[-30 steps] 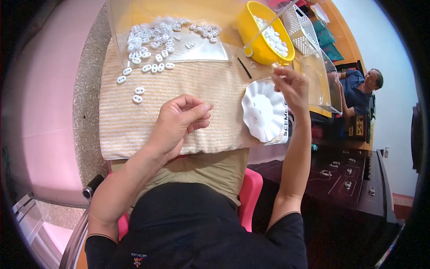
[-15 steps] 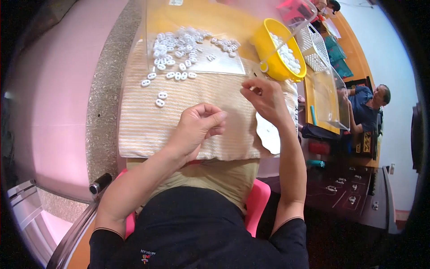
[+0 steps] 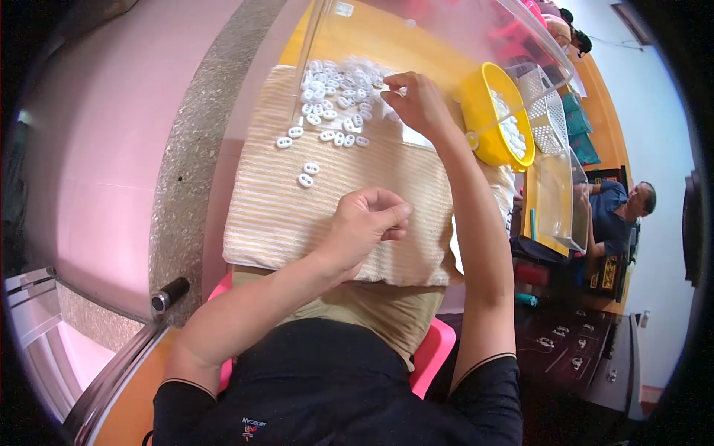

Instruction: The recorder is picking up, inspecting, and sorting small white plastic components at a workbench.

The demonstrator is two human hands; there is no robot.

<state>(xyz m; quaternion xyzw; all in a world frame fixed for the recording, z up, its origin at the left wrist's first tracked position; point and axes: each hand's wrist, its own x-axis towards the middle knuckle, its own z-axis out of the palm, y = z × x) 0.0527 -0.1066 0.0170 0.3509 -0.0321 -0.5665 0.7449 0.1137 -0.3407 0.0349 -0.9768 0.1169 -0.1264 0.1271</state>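
Observation:
My left hand (image 3: 370, 225) is closed in a pinch above the striped cloth (image 3: 282, 223); whatever its fingertips hold, if anything, is hidden. My right hand (image 3: 420, 108) reaches forward, thumb and forefinger apart, beside the pile of small white oval pieces (image 3: 327, 89), each with two dark holes. A short row of the same oval pieces (image 3: 349, 140) lies nearer me, and a pair (image 3: 309, 175) rests on the cloth to the left. A white sheet (image 3: 416, 137) under the pile is partly covered by my right hand.
A clear plastic shield (image 3: 306, 56) stands over the pile. To the right is a yellow basin (image 3: 487, 141) with smooth white pieces, then a white perforated basket (image 3: 547, 111). Further right, another person (image 3: 613, 212) sits by a clear box (image 3: 561, 201).
My right hand has moved forward and left, from above the cloth to the pile's edge. My left hand keeps its pinch. The whole view has shifted, moving the table contents rightward in the picture.

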